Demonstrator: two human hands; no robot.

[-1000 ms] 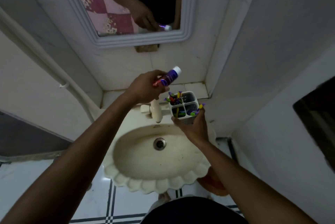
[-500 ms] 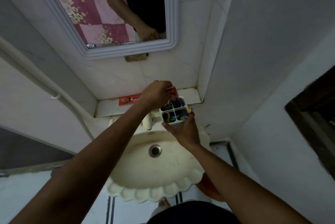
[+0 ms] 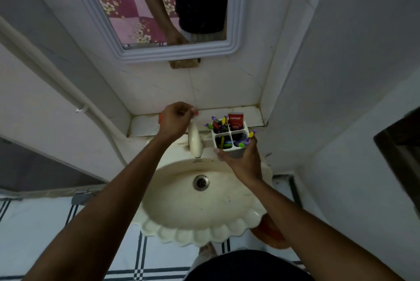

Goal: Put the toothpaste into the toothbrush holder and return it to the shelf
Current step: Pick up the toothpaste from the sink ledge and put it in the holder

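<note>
My right hand grips the white four-compartment toothbrush holder from the near side, holding it above the sink's back edge, just in front of the tiled shelf. A red Colgate toothpaste stands upright in the holder's far right compartment. Several coloured toothbrushes fill the other compartments. My left hand is curled over a red pack lying on the shelf, whose ends show on both sides of the hand.
A cream tap stands between my hands over the scalloped sink. The mirror hangs above the shelf. A pipe runs down the left wall, the right wall is close, and an orange bucket sits under the sink.
The red toothpaste went into the holder's far right compartment. My left hand let it go and moved left onto the red pack on the shelf. The holder stayed in my right hand.
</note>
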